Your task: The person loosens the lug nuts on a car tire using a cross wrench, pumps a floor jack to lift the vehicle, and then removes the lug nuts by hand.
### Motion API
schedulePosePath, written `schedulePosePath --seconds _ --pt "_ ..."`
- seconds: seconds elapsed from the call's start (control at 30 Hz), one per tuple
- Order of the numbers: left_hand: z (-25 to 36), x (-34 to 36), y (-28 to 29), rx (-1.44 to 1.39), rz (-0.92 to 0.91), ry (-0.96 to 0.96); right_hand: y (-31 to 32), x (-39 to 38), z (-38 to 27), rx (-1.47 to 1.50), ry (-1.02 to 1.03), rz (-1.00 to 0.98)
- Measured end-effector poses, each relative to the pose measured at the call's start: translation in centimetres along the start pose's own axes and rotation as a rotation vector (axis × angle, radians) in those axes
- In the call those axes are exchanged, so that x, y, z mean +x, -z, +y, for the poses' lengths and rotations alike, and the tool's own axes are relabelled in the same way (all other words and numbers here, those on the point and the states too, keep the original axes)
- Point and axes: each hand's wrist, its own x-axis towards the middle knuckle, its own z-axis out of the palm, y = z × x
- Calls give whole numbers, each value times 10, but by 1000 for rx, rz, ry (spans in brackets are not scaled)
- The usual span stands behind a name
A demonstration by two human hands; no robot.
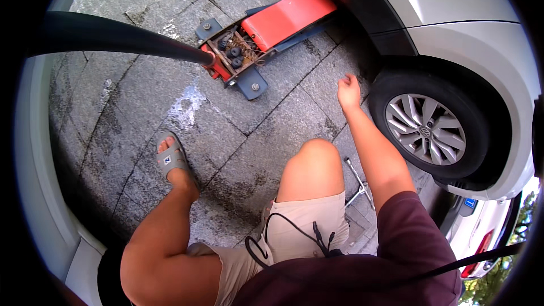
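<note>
My right hand (pixel 349 89) hangs beside the rear wheel (pixel 425 130) of a silver car, fingers curled with nothing visible in them. To its upper left lies a red floor jack (pixel 288 14) on the paving, its front end at the car's dark lower edge. The jack's long black handle (pixel 130 35) rises toward the upper left, and its open housing holds several dark wheels or knobs (pixel 236 56). A metal cross lug wrench (pixel 360 184) lies on the ground beside my bent right knee. My left hand is out of sight.
Stone paving (pixel 130 107) runs between the silver car and another pale vehicle body (pixel 34 164) at the left. My sandaled left foot (pixel 173 156) rests on it. Black cables (pixel 272 232) lie over my shorts. A white car (pixel 476 232) shows at the lower right.
</note>
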Motion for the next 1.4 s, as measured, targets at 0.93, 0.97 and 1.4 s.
schedulePosePath --seconds 0.93,0.97,1.4 --pt "-209 -220 -16 138 -391 1002 -102 203 -244 -388 3 -38" --pt "-212 -220 -18 137 -403 1003 -104 205 -243 -405 -6 -7" --pt "-220 -214 -15 149 -479 980 -124 211 -217 -470 206 181"
